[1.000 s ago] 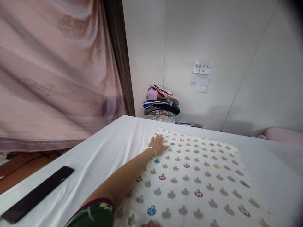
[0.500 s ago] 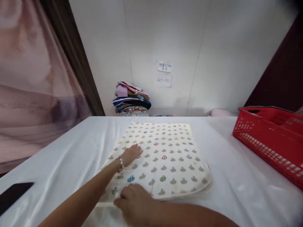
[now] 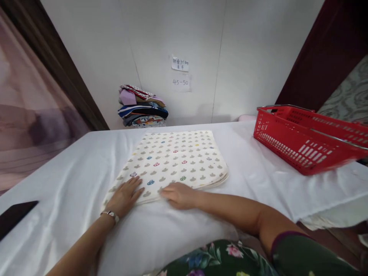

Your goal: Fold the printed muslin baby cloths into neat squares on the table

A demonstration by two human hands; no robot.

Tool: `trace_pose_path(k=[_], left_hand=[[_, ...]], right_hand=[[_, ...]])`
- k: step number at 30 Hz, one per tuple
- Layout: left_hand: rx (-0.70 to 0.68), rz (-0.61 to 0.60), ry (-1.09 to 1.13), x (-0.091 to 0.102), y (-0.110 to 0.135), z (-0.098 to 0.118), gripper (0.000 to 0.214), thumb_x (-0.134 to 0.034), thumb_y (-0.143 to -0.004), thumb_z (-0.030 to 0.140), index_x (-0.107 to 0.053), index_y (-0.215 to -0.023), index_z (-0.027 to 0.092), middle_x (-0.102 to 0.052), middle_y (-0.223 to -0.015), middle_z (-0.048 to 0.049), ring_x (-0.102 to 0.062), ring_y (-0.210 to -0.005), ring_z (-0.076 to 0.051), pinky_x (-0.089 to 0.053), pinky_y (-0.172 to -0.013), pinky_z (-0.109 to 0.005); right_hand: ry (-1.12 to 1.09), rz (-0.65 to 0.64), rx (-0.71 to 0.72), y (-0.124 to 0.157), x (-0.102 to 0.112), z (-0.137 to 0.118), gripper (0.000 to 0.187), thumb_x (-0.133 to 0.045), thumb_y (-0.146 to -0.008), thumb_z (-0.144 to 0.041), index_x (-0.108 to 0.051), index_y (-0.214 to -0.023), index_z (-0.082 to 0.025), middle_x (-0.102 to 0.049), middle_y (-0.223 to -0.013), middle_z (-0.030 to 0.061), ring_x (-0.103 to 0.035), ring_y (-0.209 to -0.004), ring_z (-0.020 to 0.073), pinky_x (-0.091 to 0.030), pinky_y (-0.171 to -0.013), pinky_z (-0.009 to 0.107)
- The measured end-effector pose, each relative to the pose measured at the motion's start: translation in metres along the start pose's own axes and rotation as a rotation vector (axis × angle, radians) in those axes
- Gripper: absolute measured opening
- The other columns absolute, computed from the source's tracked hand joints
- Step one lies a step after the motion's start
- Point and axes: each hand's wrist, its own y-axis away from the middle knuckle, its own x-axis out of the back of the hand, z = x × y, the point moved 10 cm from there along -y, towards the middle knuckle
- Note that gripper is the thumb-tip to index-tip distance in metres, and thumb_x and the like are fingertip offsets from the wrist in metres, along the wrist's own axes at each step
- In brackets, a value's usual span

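Observation:
A folded cream cloth (image 3: 175,161), printed with grey and coloured mushrooms, lies flat on the white-covered table. Its stacked layers show along the near right edge. My left hand (image 3: 125,195), with a bracelet at the wrist, rests flat on the near left corner, its fingers stretched out. At the middle of the near edge is my right hand (image 3: 178,194), its fingers curled and closed on the border of the cloth. The fingertips are slightly blurred and partly hidden.
A red plastic basket (image 3: 287,134) with metal handles stands at the right. Several folded fabrics form a pile (image 3: 143,109) by the back wall. A dark flat object (image 3: 17,215) lies at the left edge, and paper notes (image 3: 181,82) hang on the wall.
My left hand has moved back from the middle of the cloth to its near left corner. My right hand has shifted right along the near edge. The view has tilted down and turned right.

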Motion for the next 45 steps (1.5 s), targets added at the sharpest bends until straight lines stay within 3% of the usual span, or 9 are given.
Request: trace_pose_path(k=[7, 11, 17, 23, 26, 29, 33, 37, 45], left_hand=[[0.047, -0.024, -0.011, 0.0, -0.007, 0.006, 0.052, -0.033, -0.084, 0.045, -0.051, -0.123, 0.015, -0.043, -0.135, -0.0096, -0.034, -0.128, -0.024, -0.029, -0.105, -0.042], [0.001, -0.024, 0.022, -0.004, -0.011, 0.058, 0.049, -0.035, -0.086, 0.047, -0.05, -0.124, 0.021, -0.041, -0.137, -0.0082, -0.033, -0.128, -0.026, -0.028, -0.104, -0.047], [-0.326, -0.055, 0.085, -0.013, -0.005, 0.175, 0.051, -0.038, -0.086, 0.048, -0.041, -0.131, 0.023, -0.032, -0.142, -0.0069, -0.028, -0.131, -0.025, -0.021, -0.107, -0.049], [-0.434, 0.013, 0.108, -0.007, -0.001, 0.204, 0.038, -0.036, -0.09, 0.033, -0.05, -0.123, 0.02, -0.04, -0.138, -0.0073, -0.033, -0.127, -0.023, -0.027, -0.106, -0.044], [-0.414, 0.048, 0.126, -0.004, -0.002, 0.202, 0.034, -0.036, -0.089, 0.028, -0.055, -0.117, 0.019, -0.051, -0.126, -0.0081, -0.041, -0.12, -0.023, -0.032, -0.103, -0.043], [-0.373, 0.061, 0.148, -0.001, -0.002, 0.196, 0.031, -0.037, -0.089, 0.026, -0.057, -0.113, 0.023, -0.056, -0.117, -0.0071, -0.046, -0.112, -0.023, -0.037, -0.097, -0.043], [-0.337, 0.076, 0.177, 0.004, 0.001, 0.185, 0.029, -0.038, -0.088, 0.024, -0.058, -0.11, 0.023, -0.056, -0.11, -0.0074, -0.049, -0.103, -0.022, -0.043, -0.089, -0.041], [-0.355, 0.099, 0.211, 0.008, 0.005, 0.178, 0.03, -0.038, -0.087, 0.019, -0.057, -0.11, 0.021, -0.056, -0.108, -0.0081, -0.049, -0.101, -0.021, -0.043, -0.088, -0.038], [-0.327, 0.039, 0.232, 0.012, 0.009, 0.174, 0.051, -0.039, -0.068, 0.0, -0.056, -0.11, 0.024, -0.058, -0.105, -0.0067, -0.05, -0.097, -0.02, -0.044, -0.084, -0.038]], right_hand=[[-0.014, 0.088, -0.351, 0.165, 0.068, 0.067, 0.032, -0.038, -0.087, -0.018, -0.051, -0.116, -0.017, -0.059, -0.113, 0.0099, -0.051, -0.106, 0.0182, -0.041, -0.09, 0.038], [0.065, 0.176, -0.582, 0.241, 0.089, 0.095, 0.035, -0.043, -0.085, -0.022, -0.053, -0.118, -0.019, -0.055, -0.121, 0.0109, -0.048, -0.113, 0.0215, -0.038, -0.096, 0.043], [-0.302, 0.53, -1.155, 0.3, 0.097, 0.15, 0.028, -0.046, -0.081, -0.028, -0.062, -0.099, -0.016, -0.064, -0.104, 0.01, -0.061, -0.092, 0.0197, -0.052, -0.075, 0.035], [-0.703, 0.477, -1.392, 0.292, 0.068, 0.164, 0.029, -0.047, -0.079, -0.026, -0.057, -0.102, -0.014, -0.066, -0.082, 0.0081, -0.06, -0.055, 0.0117, -0.047, -0.045, 0.022], [-0.492, 0.394, -1.287, 0.278, 0.078, 0.161, 0.027, -0.046, -0.08, -0.03, -0.059, -0.099, -0.016, -0.066, -0.08, 0.0058, -0.06, -0.059, 0.0138, -0.049, -0.05, 0.026], [-0.092, 0.338, -0.966, 0.25, 0.1, 0.138, 0.026, -0.045, -0.081, -0.026, -0.061, -0.101, -0.021, -0.063, -0.095, 0.0063, -0.06, -0.085, 0.0186, -0.051, -0.071, 0.032], [0.187, 0.179, -0.599, 0.22, 0.095, 0.1, 0.035, -0.042, -0.08, -0.014, -0.058, -0.111, -0.02, -0.055, -0.118, 0.0096, -0.046, -0.115, 0.0236, -0.04, -0.093, 0.042], [0.363, 0.093, -0.524, 0.212, 0.09, 0.089, 0.036, -0.042, -0.08, -0.01, -0.057, -0.113, -0.017, -0.044, -0.133, 0.012, -0.026, -0.13, 0.0283, -0.029, -0.1, 0.05], [0.328, 0.009, -0.358, 0.21, 0.069, 0.087, 0.042, -0.037, -0.083, -0.009, -0.053, -0.119, -0.024, -0.06, -0.115, 0.0069, -0.054, -0.108, 0.0167, -0.034, -0.101, 0.045]])
